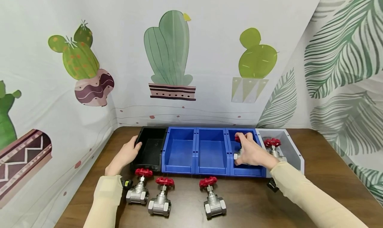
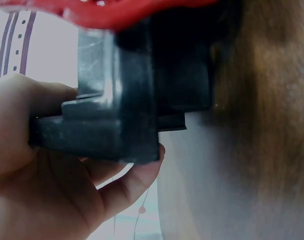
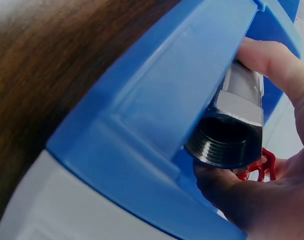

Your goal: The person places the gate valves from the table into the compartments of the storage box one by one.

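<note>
My right hand [image 1: 252,151] grips a steel gate valve [image 3: 237,110] with a red handwheel, inside the rightmost blue bin [image 1: 248,171]. Thumb and fingers lie on opposite sides of the valve's body, and its threaded opening faces the right wrist camera. Much of the valve is hidden by the hand in the head view. At the far left of the row, my left hand [image 1: 127,152] holds the side wall of the black bin [image 2: 97,135], its thumb and fingers on either side of the wall.
Two more blue bins [image 1: 180,169] [image 1: 212,170] stand between the black bin and the rightmost blue one. A grey bin [image 1: 294,149] at the right end contains another gate valve [image 1: 273,144]. Three gate valves [image 1: 139,191] [image 1: 160,203] [image 1: 213,203] sit on the wooden table before the row.
</note>
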`<state>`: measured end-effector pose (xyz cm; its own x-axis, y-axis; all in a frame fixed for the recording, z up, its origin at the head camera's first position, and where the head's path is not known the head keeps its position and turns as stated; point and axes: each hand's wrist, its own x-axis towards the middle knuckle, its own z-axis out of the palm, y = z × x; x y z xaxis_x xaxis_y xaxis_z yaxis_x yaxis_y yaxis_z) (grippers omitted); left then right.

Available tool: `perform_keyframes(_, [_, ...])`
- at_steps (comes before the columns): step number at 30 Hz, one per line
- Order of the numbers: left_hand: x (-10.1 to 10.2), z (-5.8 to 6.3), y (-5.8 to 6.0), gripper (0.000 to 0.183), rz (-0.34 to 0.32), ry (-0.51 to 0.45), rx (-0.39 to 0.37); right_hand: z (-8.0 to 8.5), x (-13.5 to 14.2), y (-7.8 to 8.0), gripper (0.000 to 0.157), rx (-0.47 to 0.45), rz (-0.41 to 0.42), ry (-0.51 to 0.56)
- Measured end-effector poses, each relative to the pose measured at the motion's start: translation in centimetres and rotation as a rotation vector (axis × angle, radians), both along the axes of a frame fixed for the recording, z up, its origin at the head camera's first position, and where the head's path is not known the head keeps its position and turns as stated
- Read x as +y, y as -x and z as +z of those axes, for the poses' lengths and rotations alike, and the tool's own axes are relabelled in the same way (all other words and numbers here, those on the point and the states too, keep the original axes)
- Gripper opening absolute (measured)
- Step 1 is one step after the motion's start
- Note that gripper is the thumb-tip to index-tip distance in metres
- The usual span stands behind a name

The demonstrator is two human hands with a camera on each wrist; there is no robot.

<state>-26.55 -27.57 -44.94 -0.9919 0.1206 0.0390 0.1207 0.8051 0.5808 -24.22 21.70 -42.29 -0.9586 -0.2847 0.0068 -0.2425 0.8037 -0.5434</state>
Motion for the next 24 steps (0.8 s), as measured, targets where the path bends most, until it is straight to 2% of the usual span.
perform_keyframes(6, [0.1, 0.0, 0.0, 0.048, -0.010, -0.014, -0.019, -0.5, -0.1, 0.4, 0.105, -0.007, -0.001, -0.034])
perform_keyframes(13, [-0.2, -0.2, -0.1, 0.048, 0.003, 0.000, 0.005, -0.5, -0.3, 0.9, 0.101, -0.056, 0.018, -0.046])
perform_keyframes(19, [-0.2, -0.2, -0.1, 0.047, 0.004, -0.004, 0.019, -0.3, -0.2, 1.3, 0.100, -0.083, 0.030, -0.103])
perform_keyframes(24, [-0.2, 0.0, -0.1, 0.047, 0.003, -0.004, 0.008, -0.3, -0.1, 1.4, 0.099, -0.093, 0.039, -0.128])
